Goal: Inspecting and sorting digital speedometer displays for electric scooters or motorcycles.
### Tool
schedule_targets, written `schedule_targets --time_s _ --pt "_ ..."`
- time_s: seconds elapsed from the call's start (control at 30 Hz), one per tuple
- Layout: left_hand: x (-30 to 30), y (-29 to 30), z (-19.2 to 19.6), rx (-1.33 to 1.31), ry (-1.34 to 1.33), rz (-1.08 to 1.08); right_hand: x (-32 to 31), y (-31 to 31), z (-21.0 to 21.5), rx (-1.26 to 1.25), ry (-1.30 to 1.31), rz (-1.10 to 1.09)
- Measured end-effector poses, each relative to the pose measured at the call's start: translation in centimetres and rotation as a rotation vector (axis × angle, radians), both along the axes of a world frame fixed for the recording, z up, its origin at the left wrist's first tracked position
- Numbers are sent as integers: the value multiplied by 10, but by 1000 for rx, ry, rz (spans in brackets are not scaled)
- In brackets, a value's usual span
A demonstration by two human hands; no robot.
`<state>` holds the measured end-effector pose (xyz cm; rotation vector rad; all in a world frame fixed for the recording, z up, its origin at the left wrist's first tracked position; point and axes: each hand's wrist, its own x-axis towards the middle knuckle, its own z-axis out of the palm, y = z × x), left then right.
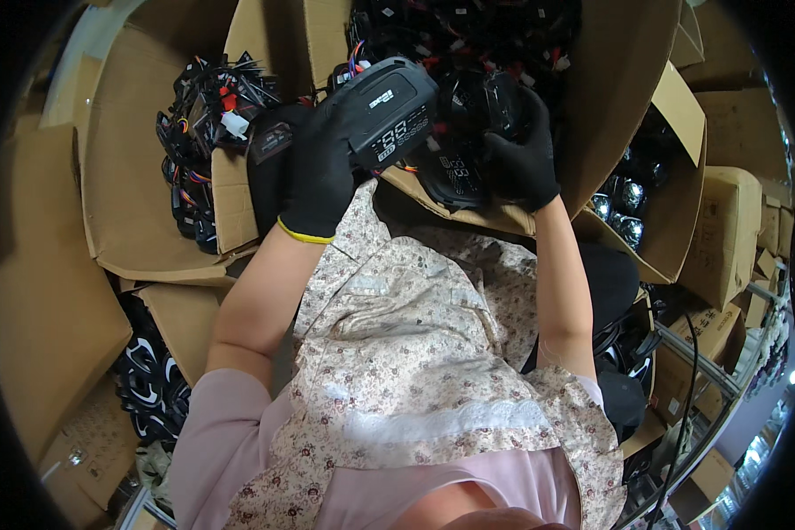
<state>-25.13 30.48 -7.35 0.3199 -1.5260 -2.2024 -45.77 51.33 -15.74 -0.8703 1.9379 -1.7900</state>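
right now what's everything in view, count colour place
held display unit: one, black, left hand
second display unit: one, black, beside right hand
wired parts: many, mostly black, left carton
dark parts: many, black, centre carton
round parts: several, glossy black, right carton
patterned parts: several, black and white, lower left
other cartons: many, brown, around edges
metal bars: several, silver, right
cable: one, black, lower right
apron: one, pale floral, torso
shirt: one, pink, under apron
left hand: one, black-gloved, upper left
right hand: one, black-gloved, upper right
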Motion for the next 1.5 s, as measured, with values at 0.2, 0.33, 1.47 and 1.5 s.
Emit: schedule_targets --time_s 0.2,0.33,1.47,1.5 --pt "-29 22 -26 70 -13 300 52 -7 30 -54 2 95" --pt "-45 30 -30 -85 -15 341 63 -15 44 55 518 113" --pt "-36 11 -19 -221 -20 173 79 -61 53 64 741 -208" --pt "-33 11 -19 -173 -18 164 81 -62 57 73 738 -207"
